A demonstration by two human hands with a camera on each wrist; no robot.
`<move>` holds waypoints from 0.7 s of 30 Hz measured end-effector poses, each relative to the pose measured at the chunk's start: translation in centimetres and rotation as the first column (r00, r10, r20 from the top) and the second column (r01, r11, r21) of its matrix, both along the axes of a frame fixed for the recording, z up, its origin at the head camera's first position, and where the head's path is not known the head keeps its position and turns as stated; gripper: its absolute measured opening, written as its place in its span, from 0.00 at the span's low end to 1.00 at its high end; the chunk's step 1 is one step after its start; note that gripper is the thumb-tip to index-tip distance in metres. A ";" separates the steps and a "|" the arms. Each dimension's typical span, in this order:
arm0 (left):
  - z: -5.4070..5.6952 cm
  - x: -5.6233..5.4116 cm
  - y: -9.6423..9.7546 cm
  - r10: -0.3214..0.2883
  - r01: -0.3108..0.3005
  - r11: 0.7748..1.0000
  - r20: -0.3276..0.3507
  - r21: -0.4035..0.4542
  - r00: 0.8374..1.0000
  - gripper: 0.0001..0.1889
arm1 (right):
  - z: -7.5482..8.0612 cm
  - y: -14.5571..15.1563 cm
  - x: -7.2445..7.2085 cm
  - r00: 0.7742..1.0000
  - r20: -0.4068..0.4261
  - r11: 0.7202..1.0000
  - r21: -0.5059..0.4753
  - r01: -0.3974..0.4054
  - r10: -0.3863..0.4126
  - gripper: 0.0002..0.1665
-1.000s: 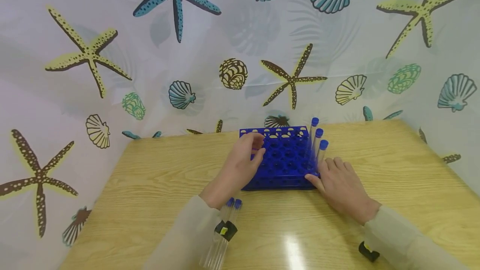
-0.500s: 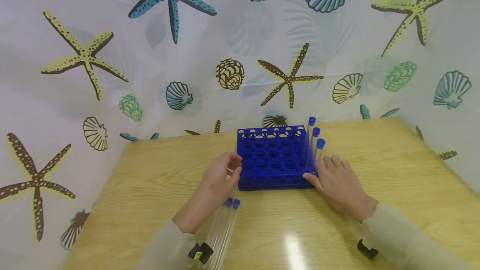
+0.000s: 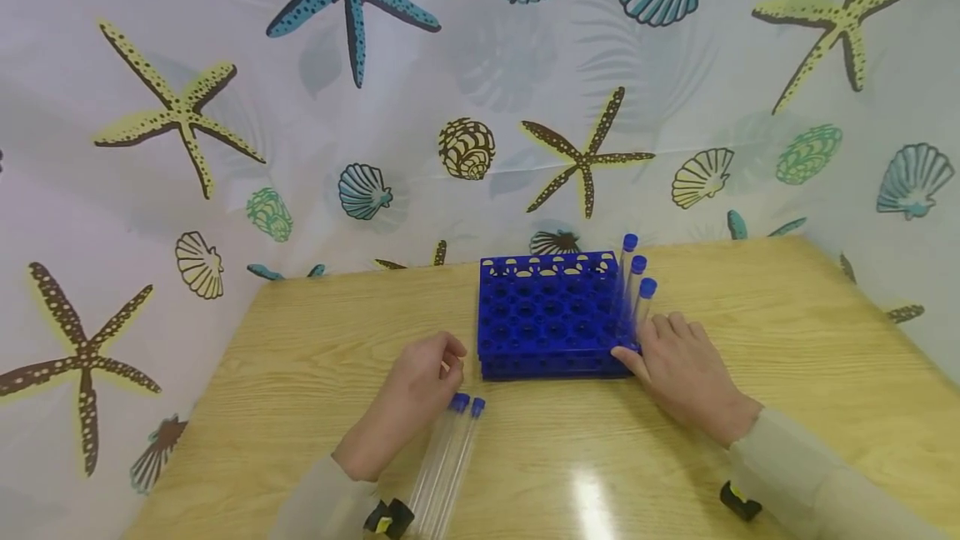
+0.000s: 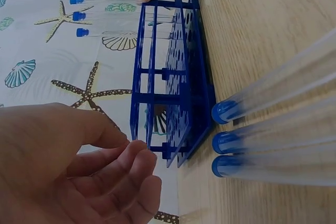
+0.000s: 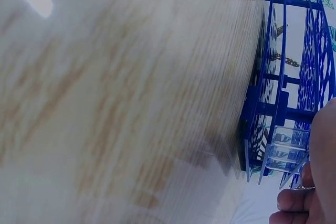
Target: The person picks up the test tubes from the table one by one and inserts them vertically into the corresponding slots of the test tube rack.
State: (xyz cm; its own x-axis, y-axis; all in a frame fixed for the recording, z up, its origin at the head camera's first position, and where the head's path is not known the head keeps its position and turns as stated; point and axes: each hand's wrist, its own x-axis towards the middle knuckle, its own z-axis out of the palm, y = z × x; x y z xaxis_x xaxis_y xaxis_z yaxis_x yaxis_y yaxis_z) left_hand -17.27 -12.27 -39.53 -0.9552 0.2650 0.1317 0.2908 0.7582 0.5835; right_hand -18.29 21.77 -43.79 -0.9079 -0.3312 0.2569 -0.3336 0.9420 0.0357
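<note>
A blue test tube rack (image 3: 553, 315) stands on the table, several rows of holes across its top. Three clear test tubes with blue caps (image 3: 634, 277) stand upright along its right end. My right hand (image 3: 690, 373) grips that end, thumb over the front corner; its other fingers partly show in the right wrist view. My left hand (image 3: 417, 386) hovers in front and left of the rack, fingers loosely bent and nothing between them. Just below it lie three capped test tubes (image 4: 273, 98), side by side on the wood, caps toward the rack.
The wooden table (image 3: 330, 332) runs back to a hanging cloth (image 3: 420, 82) printed with starfish and shells. Black bands with small yellow marks sit at both sleeves. The loose tubes reach toward the front edge of the view.
My left hand has moved from over the rack's left side back and down to the left, near the caps of the lying tubes. The right hand stays at the rack.
</note>
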 end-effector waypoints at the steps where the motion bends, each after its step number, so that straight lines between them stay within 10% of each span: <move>1: -0.1 0.1 -0.1 0.003 -0.002 1.000 0.020 -0.009 1.000 0.05 | 0.0 0.0 0.0 1.000 0.000 1.000 0.001 0.000 0.000 0.26; 21: -1.6 1.6 -2.3 0.083 -0.033 0.988 0.347 -0.148 0.934 0.11 | 0.0 0.1 0.1 1.000 0.013 1.000 -0.004 -0.001 0.001 0.26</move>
